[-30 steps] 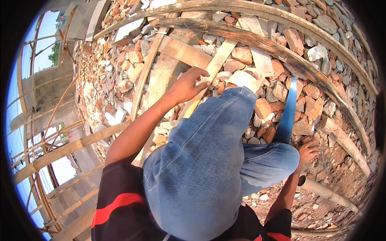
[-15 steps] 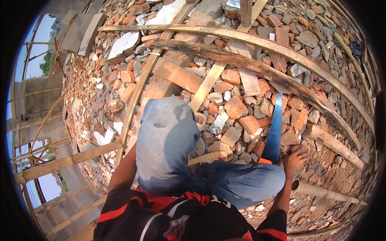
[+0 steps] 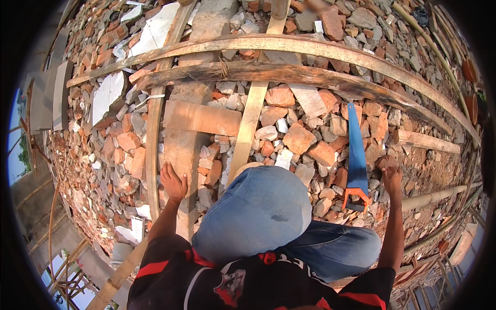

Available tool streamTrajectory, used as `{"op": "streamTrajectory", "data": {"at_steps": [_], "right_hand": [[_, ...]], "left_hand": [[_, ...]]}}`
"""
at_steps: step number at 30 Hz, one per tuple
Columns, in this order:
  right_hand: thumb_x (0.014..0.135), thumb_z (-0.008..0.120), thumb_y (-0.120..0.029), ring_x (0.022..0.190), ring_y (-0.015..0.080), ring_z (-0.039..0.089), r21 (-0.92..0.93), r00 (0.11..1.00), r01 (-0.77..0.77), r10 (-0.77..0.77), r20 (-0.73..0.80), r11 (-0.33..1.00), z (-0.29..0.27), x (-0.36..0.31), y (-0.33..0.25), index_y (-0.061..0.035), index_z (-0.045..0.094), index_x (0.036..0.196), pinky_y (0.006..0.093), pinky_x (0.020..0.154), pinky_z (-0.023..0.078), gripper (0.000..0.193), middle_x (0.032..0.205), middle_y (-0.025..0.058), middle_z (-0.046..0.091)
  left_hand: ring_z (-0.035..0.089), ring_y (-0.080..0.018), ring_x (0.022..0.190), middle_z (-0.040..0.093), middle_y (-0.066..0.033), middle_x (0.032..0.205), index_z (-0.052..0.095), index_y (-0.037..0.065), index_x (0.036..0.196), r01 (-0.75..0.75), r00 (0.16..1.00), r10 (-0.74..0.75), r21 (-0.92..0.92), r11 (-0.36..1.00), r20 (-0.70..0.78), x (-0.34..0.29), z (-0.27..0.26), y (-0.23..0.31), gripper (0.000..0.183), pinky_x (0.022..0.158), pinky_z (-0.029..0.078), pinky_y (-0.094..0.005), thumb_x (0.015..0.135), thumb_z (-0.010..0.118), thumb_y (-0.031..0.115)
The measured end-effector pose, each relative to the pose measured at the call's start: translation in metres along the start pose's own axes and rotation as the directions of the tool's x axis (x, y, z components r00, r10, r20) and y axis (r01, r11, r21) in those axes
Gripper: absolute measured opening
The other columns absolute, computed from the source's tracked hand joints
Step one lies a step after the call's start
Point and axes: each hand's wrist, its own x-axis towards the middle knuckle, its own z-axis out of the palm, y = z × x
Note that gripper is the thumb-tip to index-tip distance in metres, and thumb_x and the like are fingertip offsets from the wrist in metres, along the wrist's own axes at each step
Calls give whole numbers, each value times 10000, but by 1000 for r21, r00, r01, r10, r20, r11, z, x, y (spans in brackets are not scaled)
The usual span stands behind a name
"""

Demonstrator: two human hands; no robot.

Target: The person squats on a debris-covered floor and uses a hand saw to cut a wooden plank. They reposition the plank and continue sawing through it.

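Observation:
My left hand (image 3: 174, 183) is open, fingers spread, low over the long concrete beam (image 3: 182, 155) beside a wooden strip (image 3: 153, 150). My right hand (image 3: 391, 174) is on the right over the rubble, its fingers curled around what looks like a reddish-brown piece of brick (image 3: 386, 163). Just left of that hand lies a hand saw (image 3: 356, 160) with a blue blade and an orange-and-black handle, its tip pointing away from me. Neither hand touches the saw. My bent knees, in blue jeans, are between my hands.
Two long timbers, a pale one (image 3: 289, 44) and a dark, rough one (image 3: 289, 75), cross the rubble ahead. A pale wooden strip (image 3: 249, 119) runs away from my knee. A flat reddish slab (image 3: 204, 118) rests across the beam. Bamboo poles (image 3: 439, 196) lie at right.
My left hand has come into view from beside my leg. My right hand has moved forward and its fingers have curled. The view has shifted, showing the saw's handle fully.

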Motion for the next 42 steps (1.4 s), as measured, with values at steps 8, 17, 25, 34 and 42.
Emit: {"op": "streamTrajectory", "data": {"at_steps": [8,17,25,34,42], "right_hand": [[922,737,-244,988,398,714,204,902,145,-214,376,968,-83,16,-194,0,647,1223,464,883,563,399,1087,258,704],[931,706,-365,1167,457,638,128,675,504,-482,558,854,-54,106,-397,7,441,1467,496,1013,506,704,1241,308,656],[839,788,-324,1051,540,648,222,691,362,-421,588,905,-21,103,-396,34,355,1430,550,946,518,815,1172,380,642],[776,841,-249,1238,462,499,170,688,624,-639,344,763,-7,66,-376,33,410,1421,512,1059,437,825,1342,287,501],[774,878,-325,1285,492,522,230,556,671,-684,472,704,-8,93,-366,-59,445,1376,540,1042,490,788,1419,257,495]], "left_hand": [[315,-421,1453,379,-185,1588,368,24,1542,70,996,-75,-88,994,-56,-15,10,-8,821,1172,208,-580,907,563,505],[339,-427,1440,393,-178,1587,389,41,1545,74,993,-86,-141,987,-83,-13,15,-9,819,1156,222,-579,910,557,529],[336,-403,1457,398,-173,1590,402,40,1535,111,991,-120,-135,985,-62,-9,5,-6,794,1177,219,-556,866,627,403],[338,-409,1459,398,-179,1586,400,45,1536,131,986,-138,-79,988,-93,-8,7,4,724,1197,202,-551,907,597,343],[382,-439,1357,429,-208,1491,551,52,1341,-58,988,82,-175,983,129,67,-52,110,497,1130,281,-557,952,663,340]]}}
